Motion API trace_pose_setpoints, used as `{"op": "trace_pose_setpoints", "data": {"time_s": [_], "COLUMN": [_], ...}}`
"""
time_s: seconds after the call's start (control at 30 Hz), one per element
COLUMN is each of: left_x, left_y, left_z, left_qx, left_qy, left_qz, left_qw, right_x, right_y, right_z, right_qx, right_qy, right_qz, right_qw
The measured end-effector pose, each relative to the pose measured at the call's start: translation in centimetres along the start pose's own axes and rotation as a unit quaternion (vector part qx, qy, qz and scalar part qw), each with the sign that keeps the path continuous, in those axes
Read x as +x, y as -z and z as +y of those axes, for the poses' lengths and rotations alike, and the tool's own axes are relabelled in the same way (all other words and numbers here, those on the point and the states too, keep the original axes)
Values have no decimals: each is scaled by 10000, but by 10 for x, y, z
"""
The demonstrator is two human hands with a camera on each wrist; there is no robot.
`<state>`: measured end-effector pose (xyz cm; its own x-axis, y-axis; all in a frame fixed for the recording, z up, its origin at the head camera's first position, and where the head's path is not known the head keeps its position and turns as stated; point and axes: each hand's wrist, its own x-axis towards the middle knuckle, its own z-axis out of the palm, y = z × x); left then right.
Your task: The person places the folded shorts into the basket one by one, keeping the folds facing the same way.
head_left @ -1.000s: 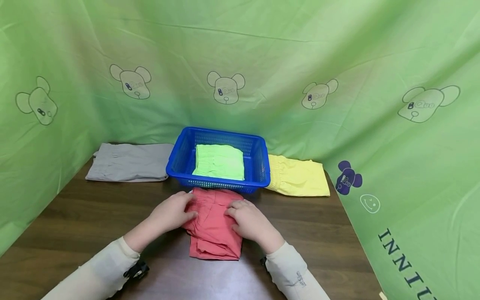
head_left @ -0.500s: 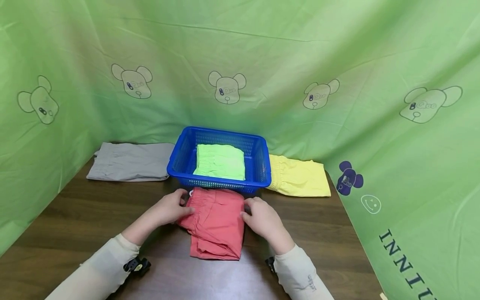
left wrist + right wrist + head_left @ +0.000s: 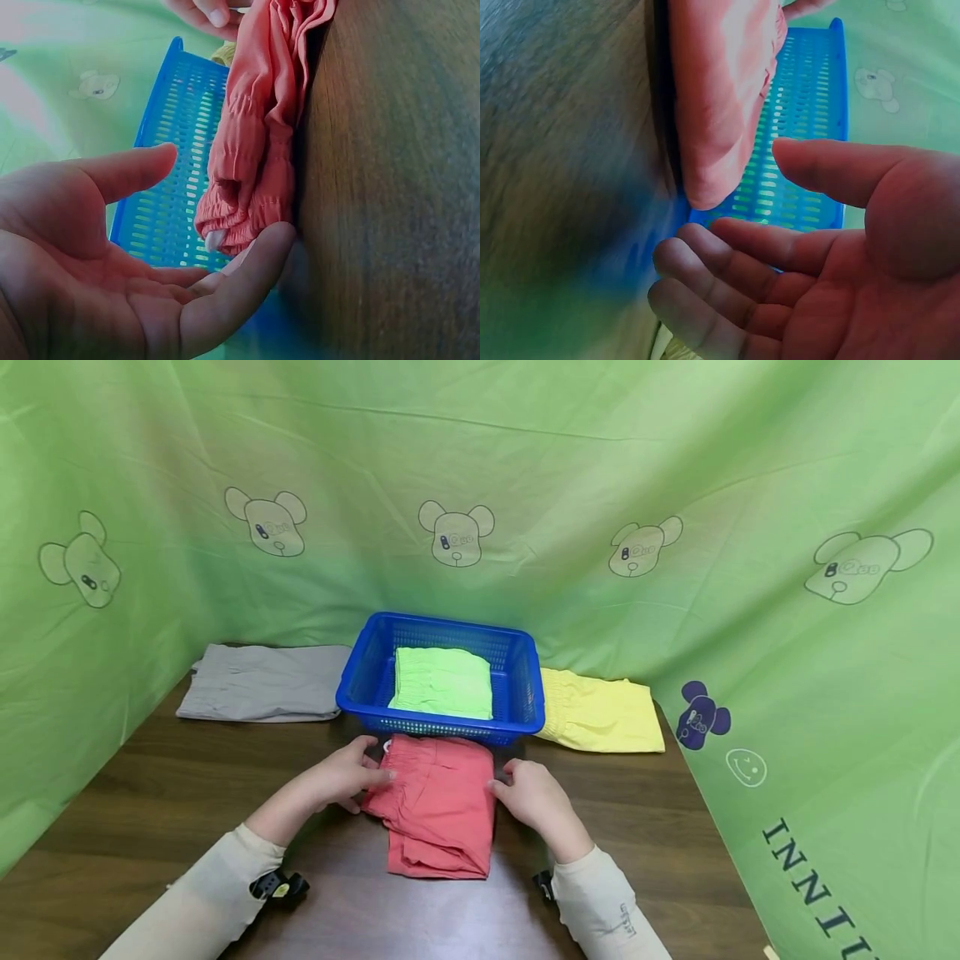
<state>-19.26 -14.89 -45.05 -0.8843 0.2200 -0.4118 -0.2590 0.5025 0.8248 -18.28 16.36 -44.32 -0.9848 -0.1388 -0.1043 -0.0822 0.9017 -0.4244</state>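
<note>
Folded red elastic-waist pants (image 3: 442, 810) lie on the table just in front of the blue basket (image 3: 442, 724), waistband to the left. My left hand (image 3: 337, 781) is at the waistband end; its thumb overlaps the cloth in the head view. In the left wrist view its fingers (image 3: 247, 289) extend along the table by the gathered waistband, thumb apart above. My right hand (image 3: 534, 797) is beside the right fold of the pants. The right wrist view shows its thumb and fingers (image 3: 697, 259) spread around that folded end, with nothing held between them.
Folded light-green pants (image 3: 442, 683) lie inside the basket. Grey folded pants (image 3: 262, 683) are left of it, yellow ones (image 3: 600, 714) right of it. A green printed curtain (image 3: 480, 452) hangs behind and along both sides of the wooden table (image 3: 622, 827).
My right hand has come off the top of the red pants and moved right, to beside their fold. My left hand has drawn back from over the cloth to the waistband end.
</note>
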Motion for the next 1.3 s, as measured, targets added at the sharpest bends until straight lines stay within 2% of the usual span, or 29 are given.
{"op": "trace_pose_setpoints", "data": {"time_s": [0.17,0.4,0.53,0.63,0.77,1.03,1.17,1.3], "left_x": [1,4,4,4,4,3,-1,-2], "left_y": [-2,-12,-17,-21,-22,-22,-24,-26], "left_z": [-2,-6,-7,-5,-3,1,4,6], "left_qx": [-164,-717,-1108,-1335,-1298,-904,-1198,-1639], "left_qy": [84,171,222,249,230,65,118,149], "left_qz": [-14,-173,-367,-528,-529,-394,-424,-604], "left_qw": [9998,9971,9929,9893,9899,9951,9918,9845], "right_x": [0,-2,-2,-1,1,6,6,6], "right_y": [-2,-6,-6,-5,-3,-4,-3,-4], "right_z": [3,7,9,10,11,11,9,8], "right_qx": [101,384,887,1318,1619,2036,2306,2439], "right_qy": [12,-132,-386,-659,-807,-834,-882,-939], "right_qz": [-181,-386,-422,-508,-597,-722,-813,-876], "right_qw": [9998,9984,9944,9878,9817,9728,9656,9613]}}
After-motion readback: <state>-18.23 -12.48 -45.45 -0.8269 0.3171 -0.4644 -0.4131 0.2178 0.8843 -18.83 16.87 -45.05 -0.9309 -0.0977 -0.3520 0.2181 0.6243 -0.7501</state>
